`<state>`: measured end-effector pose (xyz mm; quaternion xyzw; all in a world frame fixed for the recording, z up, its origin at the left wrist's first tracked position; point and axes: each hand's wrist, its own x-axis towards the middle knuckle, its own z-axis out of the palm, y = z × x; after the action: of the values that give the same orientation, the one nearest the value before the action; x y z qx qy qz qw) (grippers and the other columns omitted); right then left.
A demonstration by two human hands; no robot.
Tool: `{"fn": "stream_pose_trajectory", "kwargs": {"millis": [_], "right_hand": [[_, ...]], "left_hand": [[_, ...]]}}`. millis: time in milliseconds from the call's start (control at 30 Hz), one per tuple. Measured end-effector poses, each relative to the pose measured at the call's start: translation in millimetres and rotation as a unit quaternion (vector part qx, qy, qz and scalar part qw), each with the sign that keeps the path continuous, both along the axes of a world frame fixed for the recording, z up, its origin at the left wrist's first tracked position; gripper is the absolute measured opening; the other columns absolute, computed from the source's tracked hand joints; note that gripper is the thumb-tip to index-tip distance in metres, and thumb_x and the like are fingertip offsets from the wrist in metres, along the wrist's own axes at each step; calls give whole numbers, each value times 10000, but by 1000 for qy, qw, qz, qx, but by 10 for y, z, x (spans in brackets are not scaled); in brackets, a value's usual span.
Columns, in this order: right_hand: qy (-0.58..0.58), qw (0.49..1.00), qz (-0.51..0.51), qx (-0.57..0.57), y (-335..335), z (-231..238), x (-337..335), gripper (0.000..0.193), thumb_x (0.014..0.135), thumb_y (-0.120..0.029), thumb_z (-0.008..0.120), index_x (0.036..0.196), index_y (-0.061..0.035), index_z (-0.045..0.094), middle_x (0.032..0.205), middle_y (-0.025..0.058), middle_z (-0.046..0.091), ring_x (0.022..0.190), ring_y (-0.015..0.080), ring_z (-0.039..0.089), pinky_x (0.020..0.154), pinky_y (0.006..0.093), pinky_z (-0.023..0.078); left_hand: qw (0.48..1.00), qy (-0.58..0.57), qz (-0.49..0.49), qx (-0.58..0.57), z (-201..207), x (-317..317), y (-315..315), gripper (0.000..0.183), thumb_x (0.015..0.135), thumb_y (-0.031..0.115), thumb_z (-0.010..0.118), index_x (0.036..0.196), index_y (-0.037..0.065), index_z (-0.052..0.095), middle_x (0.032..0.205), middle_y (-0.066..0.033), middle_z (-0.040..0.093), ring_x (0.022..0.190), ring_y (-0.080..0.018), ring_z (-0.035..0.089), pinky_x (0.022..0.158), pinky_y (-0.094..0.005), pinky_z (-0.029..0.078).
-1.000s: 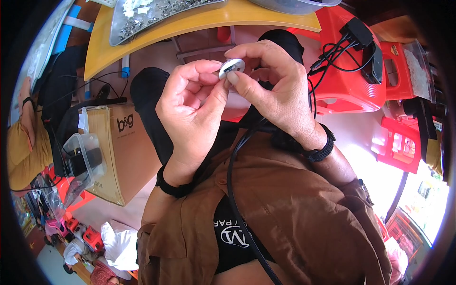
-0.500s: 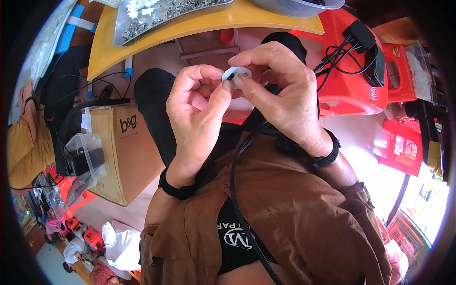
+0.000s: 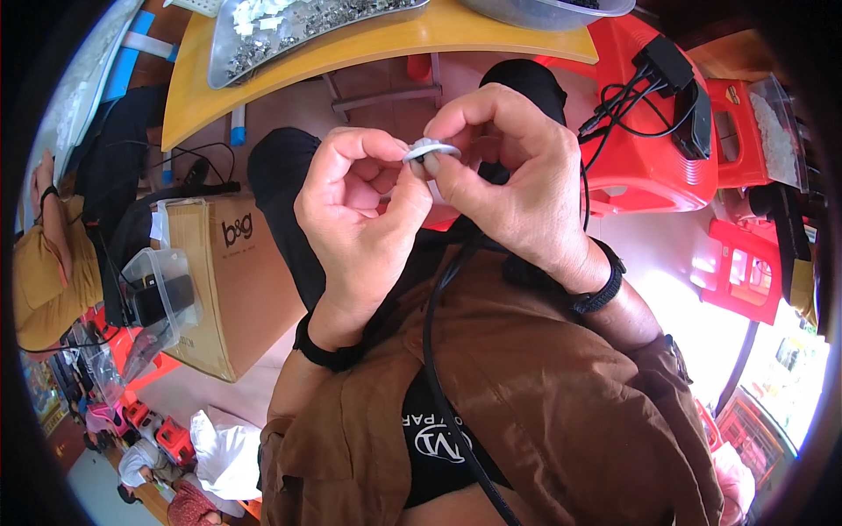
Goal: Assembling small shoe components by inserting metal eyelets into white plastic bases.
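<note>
In the head view, a small white disc [image 3: 436, 148] is held up in front of the person, above the lap and short of the yellow wooden desk [image 3: 386, 57], tilted so that it shows nearly edge-on. The left hand [image 3: 358, 206] has its grip closed on the disc's left side, thumb and index fingertip pinching it. The right hand [image 3: 517, 175] pinches the right side the same way, its thumb against the near face. A dark bit shows by the thumbs, too small to identify.

On the desk, a metal tray [image 3: 216, 63] carries small metallic pieces [image 3: 338, 16] and white pieces [image 3: 261, 13]; a clear plastic bowl [image 3: 524, 16] sits to their right. To the right of the right hand, a red plastic stool [image 3: 645, 168] bears black boxes [image 3: 667, 68] with tangled cables [image 3: 614, 110]. A cardboard box [image 3: 250, 289] stands to the left.
</note>
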<state>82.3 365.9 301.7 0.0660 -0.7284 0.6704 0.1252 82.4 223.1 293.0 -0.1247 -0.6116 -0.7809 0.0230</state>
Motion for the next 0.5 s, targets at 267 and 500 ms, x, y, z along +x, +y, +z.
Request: {"fn": "stream_pose_trajectory", "kwargs": {"millis": [267,500], "right_hand": [[36,999,7,-1,41,-18,19,145,698,12,670,831,-23,623,758,34,610,658,91,617,578,213,517],[-56,979,77,-179,17,-43,-39,167,770,20,651,933,15,617,847,59,617,682,64,622,591,206,528]], "left_hand": [[990,114,23,-74,-26,-16,2,236,758,-177,620,940,-44,550,960,-71,509,824,-118,615,716,-226,544],[999,-38,7,28,4,-7,12,208,804,-109,642,987,-44,566,952,-97,613,856,-124,624,742,-227,536]]}}
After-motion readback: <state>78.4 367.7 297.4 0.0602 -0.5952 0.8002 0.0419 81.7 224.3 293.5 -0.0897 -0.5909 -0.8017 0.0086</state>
